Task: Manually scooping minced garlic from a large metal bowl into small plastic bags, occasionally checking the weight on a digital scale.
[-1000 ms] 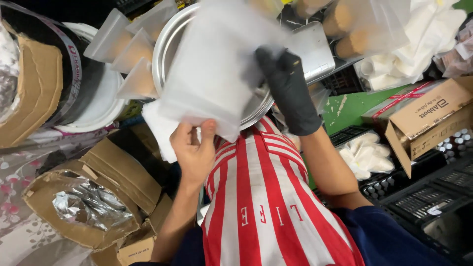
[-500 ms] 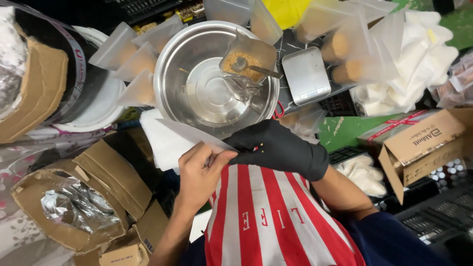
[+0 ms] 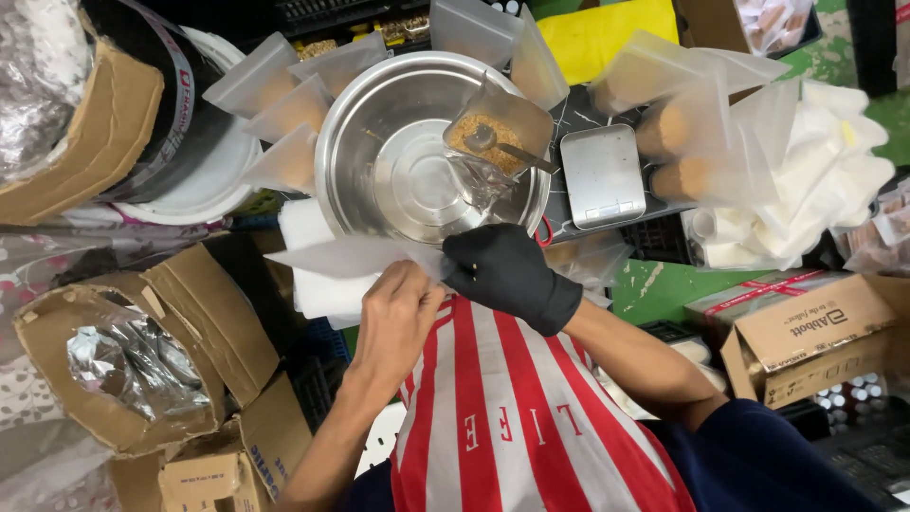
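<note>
My bare left hand (image 3: 393,318) and my black-gloved right hand (image 3: 507,275) meet just below the rim of a steel bowl (image 3: 379,180). Both pinch the near edge of a flat translucent plastic bag (image 3: 341,256), which lies across the bowl's lower left rim. Inside the bowl stands a clear container of brown granules (image 3: 493,137) with a metal spoon stuck in it. Under my forearms spreads a red-and-white striped cloth (image 3: 512,417).
A small silver scale (image 3: 602,175) sits right of the bowl. Clear pouches (image 3: 275,104) ring the bowl on the left, and filled ones (image 3: 682,133) lie right. Torn cardboard boxes with foil lining (image 3: 133,360) are at left, another box (image 3: 806,327) at right.
The plastic bag was held up in front of the bowl, hiding it. It has come down flat to the bowl's near rim, and my two hands have drawn together on its edge.
</note>
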